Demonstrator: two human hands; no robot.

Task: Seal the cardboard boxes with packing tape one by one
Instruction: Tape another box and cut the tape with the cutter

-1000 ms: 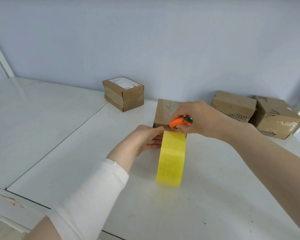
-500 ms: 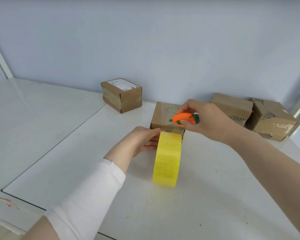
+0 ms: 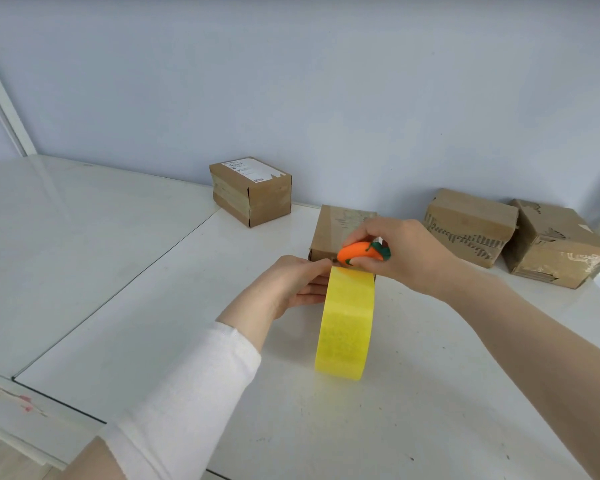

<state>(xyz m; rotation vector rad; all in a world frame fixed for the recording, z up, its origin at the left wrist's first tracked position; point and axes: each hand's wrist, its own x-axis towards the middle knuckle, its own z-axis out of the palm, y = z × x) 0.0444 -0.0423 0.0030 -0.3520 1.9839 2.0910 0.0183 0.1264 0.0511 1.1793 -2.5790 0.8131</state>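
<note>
A yellow roll of packing tape (image 3: 345, 322) stands on edge on the white table, its top against the near edge of a small cardboard box (image 3: 329, 232). My left hand (image 3: 291, 284) grips the roll from its left side. My right hand (image 3: 406, 252) holds a small orange cutter with a green end (image 3: 361, 251) right above the top of the roll, at the box's near edge. The box's front face is hidden behind the hands and the roll.
A labelled cardboard box (image 3: 252, 190) stands at the back, left of centre. Two worn boxes (image 3: 468, 226) (image 3: 555, 247) sit at the back right by the wall. A seam (image 3: 118, 303) divides the white tabletop; the table's near edge runs at lower left.
My right hand lifted the orange cutter up and to the right, then brought it back down to the top of the tape roll. The left hand and the roll stayed in place.
</note>
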